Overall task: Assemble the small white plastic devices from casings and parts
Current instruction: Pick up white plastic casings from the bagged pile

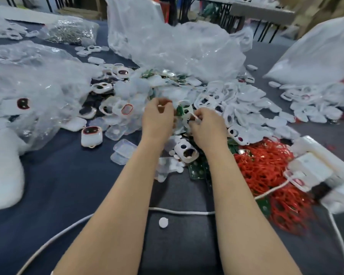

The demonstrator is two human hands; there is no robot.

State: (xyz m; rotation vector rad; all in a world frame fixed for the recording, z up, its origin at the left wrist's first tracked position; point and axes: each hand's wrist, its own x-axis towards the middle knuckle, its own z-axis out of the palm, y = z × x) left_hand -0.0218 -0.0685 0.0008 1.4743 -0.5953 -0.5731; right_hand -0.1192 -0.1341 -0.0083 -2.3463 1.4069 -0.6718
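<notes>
Head view: far left of the casing (185, 110), clear bags (34, 80) slumped on the dark table (68, 185). A finished device (91, 136) and clear trays (123, 151) lay nearer it. The left hand (157, 120) sat just left of the casing, fingers curled tight. Whether it pinched the casing or the green board (179, 111) touching the casing's left edge could not be told. The casing itself sat between both hands, tilted. The right hand (206, 129) pinched its lower right edge in a narrow fingertip grip. Right of the casing spread a white heap (250, 104) of similar shells, then red rings (266, 171) and, farthest right, white boxes (310, 167).
</notes>
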